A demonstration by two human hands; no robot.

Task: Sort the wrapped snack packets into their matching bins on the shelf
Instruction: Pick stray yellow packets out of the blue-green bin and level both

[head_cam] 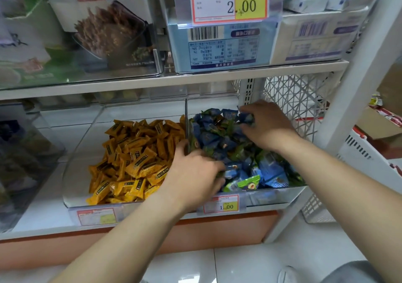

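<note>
Sorting step: both hands in the mixed bin

Right hand (267, 128) is at the back of the clear plastic right-hand bin (280, 190). Thumb and fingertips look pinched on a dark blue foil-wrapped packet (247, 117). Left hand (195, 171) is at the front of the same bin, fingers curled down into the pile. Its tips are buried, so can't tell whether it has hold of anything.

That bin holds blue packets with bright green wrapped packets (245, 183) mixed through, clearest at the front. Clear plastic left-hand bin (72, 174), just beside it, holds only yellow-orange wrapped packets (134, 163).

How I'd do it well:
- Pull one colour only, and take single packets by the crimped end, not handfuls.
- Use the left hand to spread the pile so buried greens show.
- Lift clear of the shared wall so nothing spills into the yellow bin.
- No matching green bin is visible from here, so locate it before carrying.
</note>
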